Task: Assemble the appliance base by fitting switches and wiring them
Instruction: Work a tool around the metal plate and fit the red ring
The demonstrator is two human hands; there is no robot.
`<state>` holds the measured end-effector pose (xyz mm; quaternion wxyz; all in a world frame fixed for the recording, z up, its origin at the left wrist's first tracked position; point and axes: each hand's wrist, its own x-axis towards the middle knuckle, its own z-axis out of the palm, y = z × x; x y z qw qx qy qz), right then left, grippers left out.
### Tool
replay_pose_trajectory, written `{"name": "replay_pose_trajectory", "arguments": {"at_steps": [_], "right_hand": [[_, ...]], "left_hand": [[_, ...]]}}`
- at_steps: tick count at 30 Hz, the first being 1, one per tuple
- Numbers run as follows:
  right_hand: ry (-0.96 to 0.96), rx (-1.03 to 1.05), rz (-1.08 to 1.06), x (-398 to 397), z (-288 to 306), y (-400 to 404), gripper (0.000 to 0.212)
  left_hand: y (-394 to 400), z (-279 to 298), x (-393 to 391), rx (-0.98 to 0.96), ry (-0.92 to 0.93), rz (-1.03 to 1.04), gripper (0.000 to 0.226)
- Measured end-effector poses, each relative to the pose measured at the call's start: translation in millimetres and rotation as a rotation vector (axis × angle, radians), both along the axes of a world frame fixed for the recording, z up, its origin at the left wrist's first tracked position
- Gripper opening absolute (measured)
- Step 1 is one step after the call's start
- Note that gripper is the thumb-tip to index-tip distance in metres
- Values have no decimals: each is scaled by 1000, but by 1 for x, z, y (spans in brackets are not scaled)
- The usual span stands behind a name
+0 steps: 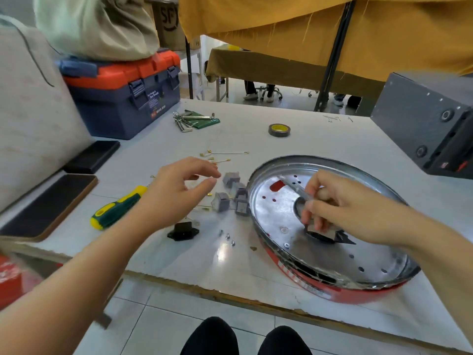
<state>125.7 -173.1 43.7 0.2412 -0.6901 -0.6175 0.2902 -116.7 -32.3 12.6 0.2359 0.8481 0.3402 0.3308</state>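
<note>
The round appliance base, red outside and shiny metal inside, lies at the table's front right. My right hand is inside it, fingers closed on a thin metal strip and resting over a black part. Several grey block switches lie just left of the base rim. My left hand hovers left of them, fingers spread and curled, holding nothing. Short white wires with brass terminals lie behind. A black socket part and small screws sit near the front.
A green and yellow screwdriver lies under my left forearm. Two phones rest at the left edge. A blue and orange toolbox, hex keys, a tape roll and a grey metal box stand further back.
</note>
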Motion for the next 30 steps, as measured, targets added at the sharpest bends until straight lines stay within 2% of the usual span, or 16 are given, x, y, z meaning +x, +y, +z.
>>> {"name": "replay_pose_trajectory", "arguments": {"at_steps": [4, 6, 7, 9, 12, 15, 21, 26, 30], "right_hand": [[7, -1, -56, 0, -16, 6, 15], [-35, -6, -60, -2, -19, 8, 10], [-58, -7, -53, -4, -20, 8, 5], [-124, -29, -38, -8, -19, 8, 14], [-199, -26, -54, -12, -19, 7, 30], [-221, -17, -69, -15, -16, 7, 38], [-159, -51, -97, -18, -12, 4, 30], [-171, -42, -96, -16, -13, 5, 35], [-167, -34, -85, -14, -14, 5, 38]], "left_hand": [[36, 2, -56, -42, 142, 264, 12], [53, 4, -81, -60, 243, 375, 12], [59, 5, -90, -86, 287, 404, 12], [68, 6, -100, -144, 370, 414, 8], [68, 5, -92, -112, 455, 308, 6], [56, 4, -69, -72, 426, 120, 9], [16, -2, -19, -147, 393, -204, 8], [-1, -10, 7, -65, 514, -332, 16], [-5, -13, 12, -29, 548, -350, 15]]}}
